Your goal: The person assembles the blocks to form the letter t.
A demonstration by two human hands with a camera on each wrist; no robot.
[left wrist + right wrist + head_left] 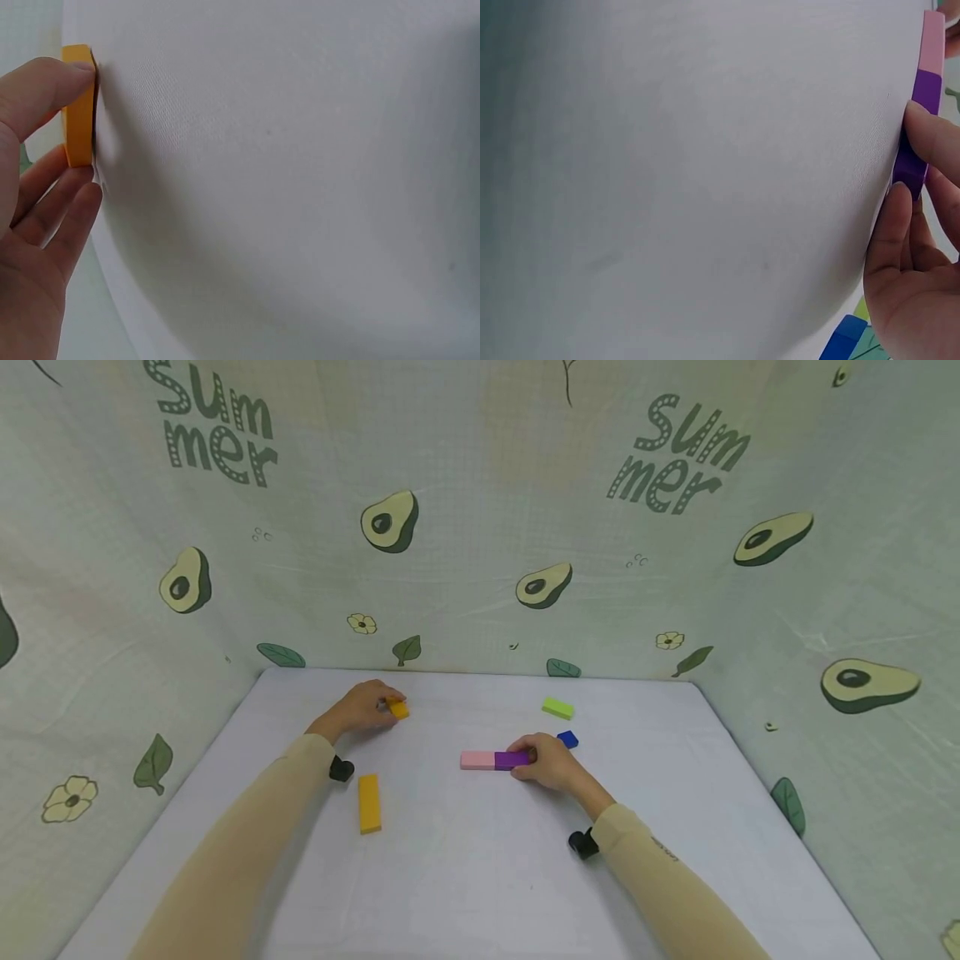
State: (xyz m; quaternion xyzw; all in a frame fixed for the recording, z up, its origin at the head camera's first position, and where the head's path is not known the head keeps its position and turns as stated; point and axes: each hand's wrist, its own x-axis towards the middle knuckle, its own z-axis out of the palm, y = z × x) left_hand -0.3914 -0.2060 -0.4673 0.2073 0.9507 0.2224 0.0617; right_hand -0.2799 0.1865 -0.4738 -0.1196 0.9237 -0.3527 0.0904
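Note:
On the far left part of the table, my left hand (366, 705) pinches a yellow-orange block (400, 710). The left wrist view shows the thumb on that block (78, 124), with other fingers at its far side and lower end. My right hand (557, 763) grips a purple block (507, 761) near the middle, thumb and fingers on its sides. End to end with the purple one lies a pink block (477, 761), its left neighbour. Part of the purple block is hidden behind the fingers in the head view.
A longer yellow-orange block (369, 804) lies near my left forearm. Just beyond my right hand is a blue block (567, 740), partly hidden, and farther back a lime green block (558, 708). A printed cloth (465, 460) hangs around the white table (450, 877).

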